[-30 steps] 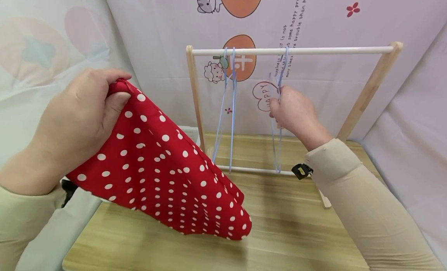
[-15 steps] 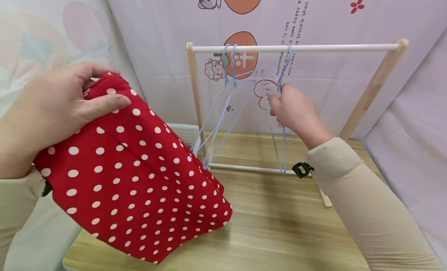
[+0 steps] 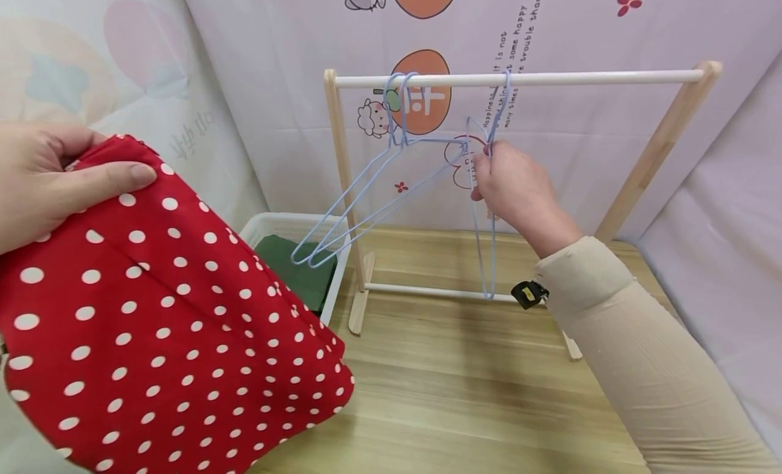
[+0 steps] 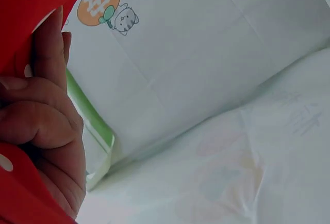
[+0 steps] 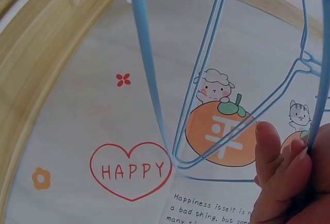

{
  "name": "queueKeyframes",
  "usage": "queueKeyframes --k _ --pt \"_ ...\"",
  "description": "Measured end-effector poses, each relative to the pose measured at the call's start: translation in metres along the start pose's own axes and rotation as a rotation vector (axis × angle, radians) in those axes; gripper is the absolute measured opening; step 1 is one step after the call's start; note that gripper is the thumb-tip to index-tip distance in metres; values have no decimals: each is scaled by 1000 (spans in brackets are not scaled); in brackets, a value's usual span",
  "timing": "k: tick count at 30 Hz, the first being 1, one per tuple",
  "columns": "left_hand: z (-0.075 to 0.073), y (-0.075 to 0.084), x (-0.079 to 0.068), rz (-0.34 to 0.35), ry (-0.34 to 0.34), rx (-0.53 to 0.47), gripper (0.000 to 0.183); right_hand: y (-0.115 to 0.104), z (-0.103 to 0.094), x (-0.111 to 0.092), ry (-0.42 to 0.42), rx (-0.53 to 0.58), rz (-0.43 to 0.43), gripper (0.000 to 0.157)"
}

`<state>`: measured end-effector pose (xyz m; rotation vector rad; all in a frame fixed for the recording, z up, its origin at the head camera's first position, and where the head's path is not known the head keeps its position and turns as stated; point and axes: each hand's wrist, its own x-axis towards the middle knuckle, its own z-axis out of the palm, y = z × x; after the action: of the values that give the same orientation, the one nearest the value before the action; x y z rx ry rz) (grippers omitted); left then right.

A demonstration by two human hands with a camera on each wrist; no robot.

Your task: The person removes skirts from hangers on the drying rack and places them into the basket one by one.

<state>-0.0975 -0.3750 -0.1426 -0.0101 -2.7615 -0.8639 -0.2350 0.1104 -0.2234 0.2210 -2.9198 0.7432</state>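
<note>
My left hand (image 3: 51,182) pinches a red garment with white polka dots (image 3: 183,311) by its upper edge, thumb on the near side. The cloth hangs in folds at the lower left; its overall shape is not clear. In the left wrist view, curled fingers (image 4: 49,115) press into the red fabric. My right hand (image 3: 516,185) grips a light blue wire hanger (image 3: 508,97) just below its hook, which still hangs over the rack's white top bar (image 3: 580,77). Two more blue hangers (image 3: 402,121) hang to the left, turned at an angle, their ends reaching towards the held one.
A white perforated basket (image 3: 287,218) stands left of the rack with dark green folded cloth (image 3: 308,274) inside, partly hidden by the garment. The wooden rack's right post (image 3: 641,168) rises from the wood-grain tabletop (image 3: 427,406). A printed curtain (image 3: 562,141) backs the table.
The left hand has moved left with the polka-dot garment, uncovering the basket. The two left hangers have swung round on the bar. The right hand stays at its hanger.
</note>
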Motion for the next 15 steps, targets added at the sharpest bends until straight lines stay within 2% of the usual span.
queueKeyframes --k 4,8,11,15 --pt "-5 -12 4 -27 -6 -123 10 0 -1 1 1 -8 -4 47" --pt "-9 -19 9 -102 23 -168 13 1 -1 1 5 -12 -4 46" --pt "-13 -20 11 -155 67 -155 16 2 -2 1 9 -10 -1 47" --pt "-15 -19 6 -211 127 -75 28 4 -2 1 5 -6 3 49"
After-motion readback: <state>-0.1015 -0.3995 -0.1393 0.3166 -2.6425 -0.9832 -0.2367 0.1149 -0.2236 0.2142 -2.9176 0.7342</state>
